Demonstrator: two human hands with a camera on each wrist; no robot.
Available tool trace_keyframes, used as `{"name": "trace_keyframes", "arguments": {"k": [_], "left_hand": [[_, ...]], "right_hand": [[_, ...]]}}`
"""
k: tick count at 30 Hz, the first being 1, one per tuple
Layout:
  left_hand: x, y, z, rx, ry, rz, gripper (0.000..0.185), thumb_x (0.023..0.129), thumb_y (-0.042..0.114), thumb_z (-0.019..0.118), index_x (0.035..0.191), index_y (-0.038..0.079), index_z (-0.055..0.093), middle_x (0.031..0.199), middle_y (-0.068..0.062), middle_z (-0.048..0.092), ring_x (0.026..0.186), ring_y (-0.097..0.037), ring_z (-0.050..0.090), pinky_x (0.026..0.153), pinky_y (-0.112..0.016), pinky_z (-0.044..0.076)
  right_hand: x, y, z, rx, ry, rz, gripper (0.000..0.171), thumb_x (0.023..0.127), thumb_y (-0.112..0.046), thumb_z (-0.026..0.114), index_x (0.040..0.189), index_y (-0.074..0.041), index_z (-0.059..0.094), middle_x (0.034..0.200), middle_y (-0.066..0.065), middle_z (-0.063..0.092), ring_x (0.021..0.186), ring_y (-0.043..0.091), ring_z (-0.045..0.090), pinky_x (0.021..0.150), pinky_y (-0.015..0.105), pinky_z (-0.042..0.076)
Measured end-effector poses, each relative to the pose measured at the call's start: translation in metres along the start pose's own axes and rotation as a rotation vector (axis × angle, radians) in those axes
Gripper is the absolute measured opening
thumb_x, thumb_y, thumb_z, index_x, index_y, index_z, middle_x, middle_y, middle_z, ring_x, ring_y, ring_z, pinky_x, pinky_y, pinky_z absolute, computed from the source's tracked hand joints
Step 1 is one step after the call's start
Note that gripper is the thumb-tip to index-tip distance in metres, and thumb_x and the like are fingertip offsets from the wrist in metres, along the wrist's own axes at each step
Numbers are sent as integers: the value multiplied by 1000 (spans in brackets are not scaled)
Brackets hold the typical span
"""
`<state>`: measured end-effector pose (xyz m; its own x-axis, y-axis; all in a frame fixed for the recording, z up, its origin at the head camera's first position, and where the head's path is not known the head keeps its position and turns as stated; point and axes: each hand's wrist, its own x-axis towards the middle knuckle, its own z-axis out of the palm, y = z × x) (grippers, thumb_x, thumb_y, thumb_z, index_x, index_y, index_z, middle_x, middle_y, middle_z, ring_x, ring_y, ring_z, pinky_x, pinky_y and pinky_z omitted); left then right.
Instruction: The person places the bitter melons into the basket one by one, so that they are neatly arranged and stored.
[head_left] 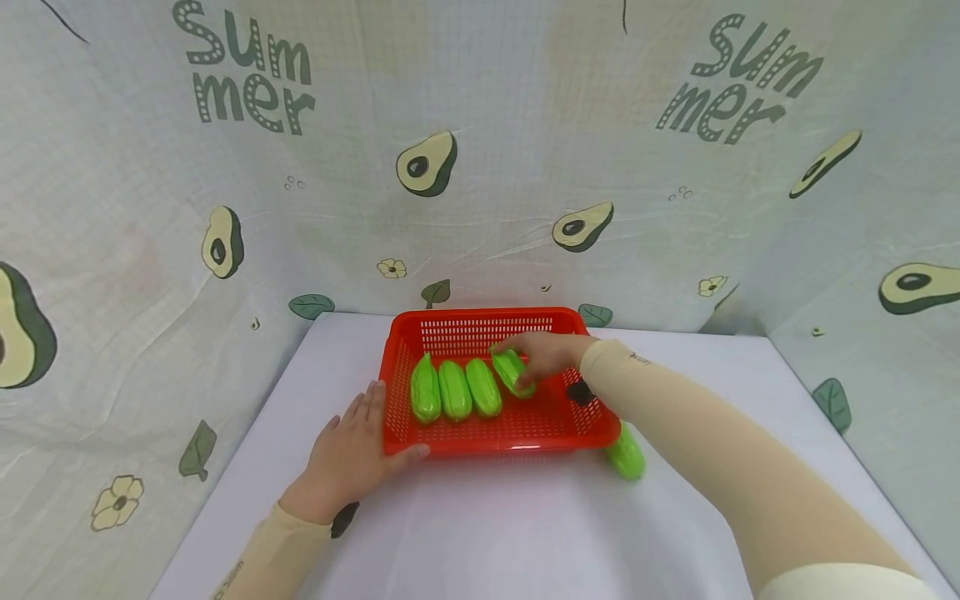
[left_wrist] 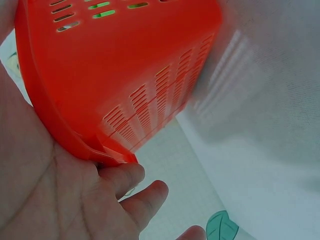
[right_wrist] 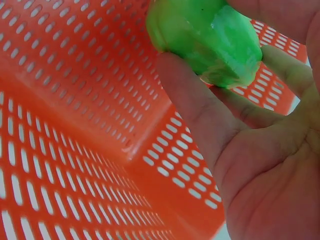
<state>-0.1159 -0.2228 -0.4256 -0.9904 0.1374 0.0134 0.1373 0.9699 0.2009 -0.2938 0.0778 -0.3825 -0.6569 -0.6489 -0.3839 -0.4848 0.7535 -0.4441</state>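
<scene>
A red plastic basket (head_left: 495, 446) with slotted walls stands on the table. Three glossy green, long, ridged vegetables (head_left: 453, 390) lie in it side by side, toward its left half. My right hand (head_left: 551, 354) reaches over the right side and grips a fourth green vegetable (head_left: 512, 371) inside the basket. In the right wrist view, fingers and thumb lie around that vegetable (right_wrist: 210, 45). My left hand (head_left: 352, 458) rests against the basket's front left corner, fingers straight along the side. The left wrist view has the basket's rim (left_wrist: 55, 125) against the palm.
Another green vegetable (head_left: 626, 454) lies on the white tabletop (head_left: 480, 533) outside the basket's front right corner, partly hidden by it. A printed cloth (head_left: 495, 275) with avocados and lettering hangs behind and on both sides of the table.
</scene>
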Motion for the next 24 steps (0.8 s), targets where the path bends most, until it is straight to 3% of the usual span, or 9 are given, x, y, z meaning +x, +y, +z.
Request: {"name": "trace_keyframes", "arguments": {"k": [24], "left_hand": [[-1,1,-1,-5,-1,3,123,80,86,44,155,-8,18,158,-25,27,140,-47,33,103,-68,34]], "right_hand": [[16,5,20,23,-37,75,74,84,-25,82,150,-20,47,135,2,54,122,23,48,102,45,45]]}}
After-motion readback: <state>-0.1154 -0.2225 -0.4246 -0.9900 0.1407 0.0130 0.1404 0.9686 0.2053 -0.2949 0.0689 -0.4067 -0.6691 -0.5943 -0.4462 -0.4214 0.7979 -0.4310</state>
